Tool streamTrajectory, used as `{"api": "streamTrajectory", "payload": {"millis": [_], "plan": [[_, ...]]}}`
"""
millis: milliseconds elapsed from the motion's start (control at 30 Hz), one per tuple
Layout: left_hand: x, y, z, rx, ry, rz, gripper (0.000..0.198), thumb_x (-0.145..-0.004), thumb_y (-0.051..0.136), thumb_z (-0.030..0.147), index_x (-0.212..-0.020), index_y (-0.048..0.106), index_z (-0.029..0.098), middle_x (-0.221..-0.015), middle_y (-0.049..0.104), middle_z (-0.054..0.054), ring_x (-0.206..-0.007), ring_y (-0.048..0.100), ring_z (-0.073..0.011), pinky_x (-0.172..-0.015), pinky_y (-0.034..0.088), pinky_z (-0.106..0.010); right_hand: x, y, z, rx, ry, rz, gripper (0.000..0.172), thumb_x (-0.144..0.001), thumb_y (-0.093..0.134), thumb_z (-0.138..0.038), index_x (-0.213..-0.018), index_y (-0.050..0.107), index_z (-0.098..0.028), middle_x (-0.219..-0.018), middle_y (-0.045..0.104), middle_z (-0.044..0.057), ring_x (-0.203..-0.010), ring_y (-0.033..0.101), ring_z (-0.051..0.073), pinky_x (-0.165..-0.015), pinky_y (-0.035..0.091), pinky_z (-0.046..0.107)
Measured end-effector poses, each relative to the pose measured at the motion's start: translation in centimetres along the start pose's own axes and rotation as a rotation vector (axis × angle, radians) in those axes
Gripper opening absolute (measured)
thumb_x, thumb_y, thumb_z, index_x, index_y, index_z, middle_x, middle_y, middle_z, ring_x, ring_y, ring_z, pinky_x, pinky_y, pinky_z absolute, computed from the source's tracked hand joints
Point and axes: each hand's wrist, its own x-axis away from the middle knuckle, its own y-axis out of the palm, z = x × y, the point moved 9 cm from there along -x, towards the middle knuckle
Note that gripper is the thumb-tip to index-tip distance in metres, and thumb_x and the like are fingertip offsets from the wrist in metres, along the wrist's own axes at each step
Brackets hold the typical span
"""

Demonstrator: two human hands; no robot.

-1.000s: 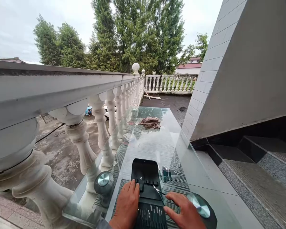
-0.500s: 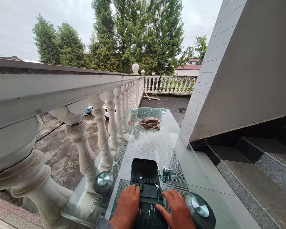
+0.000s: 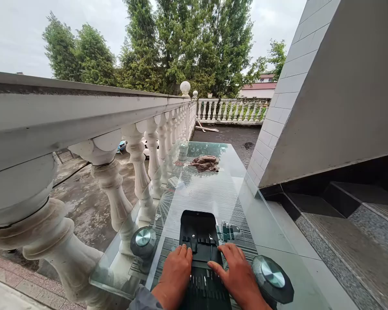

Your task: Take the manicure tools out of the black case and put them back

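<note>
A black tool case [image 3: 203, 256] lies unfolded on the glass table [image 3: 210, 196], with several slim metal tools [image 3: 202, 282] in its lower half. My left hand [image 3: 176, 271] grips the case's left edge, fingers together and thumb hidden. My right hand [image 3: 237, 273] is at the right edge, thumb and forefinger apart, the thumb tip over the middle of the case. A small silver-tipped tool [image 3: 211, 239] lies in the upper half near the loops, its lower end close to that thumb. What kind of tool it is, I cannot make out.
Dark green cards or strips [image 3: 228, 231] lie right of the case. A crumpled brown cloth [image 3: 205, 163] sits farther off. Round metal-topped table supports [image 3: 143, 237] flank the case. A white balustrade [image 3: 136, 159] runs along the left; stone steps [image 3: 339, 215] rise at right.
The silver-tipped tool has shifted up and left, against the case's upper loops. My right thumb has moved farther over the case. The view has shifted slightly.
</note>
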Motion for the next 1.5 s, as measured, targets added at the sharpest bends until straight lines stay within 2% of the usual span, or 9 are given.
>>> {"api": "streamTrajectory", "payload": {"millis": [233, 467, 833, 1000, 1133, 1300, 1400, 1500], "plan": [[0.0, -0.2, 0.2, -0.007, 0.036, 0.067, 0.036, -0.088, 0.044, 0.004, -0.123, 0.051, 0.009, -0.123, 0.055, -0.017, -0.113, 0.053, -0.0232, -0.095, 0.045, -0.036, 0.6, 0.3, 2.7, -0.040, 0.046, -0.132, 0.021, -0.081, 0.047, -0.025, -0.094, 0.062, -0.021, -0.091, 0.065, 0.006, -0.086, 0.060, 0.020, -0.074, 0.045, 0.030], [0.1, -0.1, 0.5, -0.032, 0.037, 0.070, 0.036, -0.088, 0.043, 0.003, -0.123, 0.051, 0.008, -0.122, 0.054, -0.019, -0.115, 0.052, -0.0238, -0.094, 0.045, -0.037, 0.0, -0.3, 1.7, 0.022, 0.071, -0.021, 0.026, -0.079, 0.040, -0.016, -0.092, 0.062, -0.019, -0.084, 0.067, 0.006, -0.083, 0.062, 0.020, -0.070, 0.045, 0.030], [0.3, -0.4, 0.3, 0.001, 0.012, 0.009, 0.036, -0.089, 0.044, 0.007, -0.125, 0.049, 0.006, -0.128, 0.049, -0.020, -0.120, 0.047, -0.0241, -0.100, 0.040, -0.035, -0.5, 0.7, 2.5, -0.064, 0.015, 0.002, 0.022, -0.082, 0.043, -0.021, -0.091, 0.063, -0.019, -0.088, 0.067, 0.006, -0.082, 0.062, 0.019, -0.071, 0.046, 0.030], [0.4, -0.7, 0.5, 0.003, 0.034, 0.067, 0.034, -0.089, 0.044, 0.006, -0.122, 0.051, 0.007, -0.125, 0.052, -0.019, -0.117, 0.050, -0.0232, -0.098, 0.042, -0.036, -0.4, -0.4, 1.5, -0.001, -0.015, 0.063, 0.017, -0.084, 0.047, -0.026, -0.093, 0.060, -0.019, -0.087, 0.064, 0.007, -0.085, 0.059, 0.021, -0.074, 0.045, 0.032], [0.4, -0.6, 0.4, 0.005, 0.029, 0.084, 0.033, -0.089, 0.044, 0.007, -0.121, 0.052, 0.007, -0.124, 0.053, -0.019, -0.115, 0.052, -0.0236, -0.096, 0.044, -0.035, -0.7, -1.2, 0.1, 0.021, -0.059, 0.134, 0.024, -0.083, 0.052, -0.038, -0.100, 0.055, -0.020, -0.095, 0.060, 0.008, -0.094, 0.055, 0.023, -0.081, 0.043, 0.036], [0.3, -0.5, 0.4, 0.017, 0.038, 0.086, 0.033, -0.088, 0.045, 0.006, -0.121, 0.051, 0.007, -0.123, 0.053, -0.020, -0.116, 0.051, -0.0233, -0.096, 0.043, -0.037, -1.1, -0.3, -1.2, 0.013, -0.042, 0.153, 0.033, -0.079, 0.056, -0.045, -0.100, 0.052, -0.020, -0.096, 0.058, 0.008, -0.092, 0.053, 0.025, -0.082, 0.042, 0.038], [0.3, -0.4, 0.3, 0.024, 0.035, 0.079, 0.033, -0.089, 0.045, 0.007, -0.121, 0.051, 0.007, -0.124, 0.052, -0.020, -0.117, 0.050, -0.0232, -0.097, 0.042, -0.037, -1.3, 0.2, -1.4, 0.029, 0.005, 0.168, 0.034, -0.078, 0.056, -0.045, -0.099, 0.052, -0.019, -0.095, 0.058, 0.009, -0.091, 0.053, 0.026, -0.079, 0.042, 0.038], [0.3, -0.4, 0.2, 0.034, 0.028, 0.058, 0.033, -0.089, 0.045, 0.009, -0.122, 0.051, 0.007, -0.125, 0.052, -0.020, -0.117, 0.049, -0.0237, -0.097, 0.042, -0.036, -1.9, -0.2, -0.8, 0.001, 0.023, 0.177, 0.036, -0.078, 0.056, -0.047, -0.099, 0.053, -0.018, -0.096, 0.058, 0.009, -0.092, 0.052, 0.025, -0.081, 0.041, 0.038]]}}
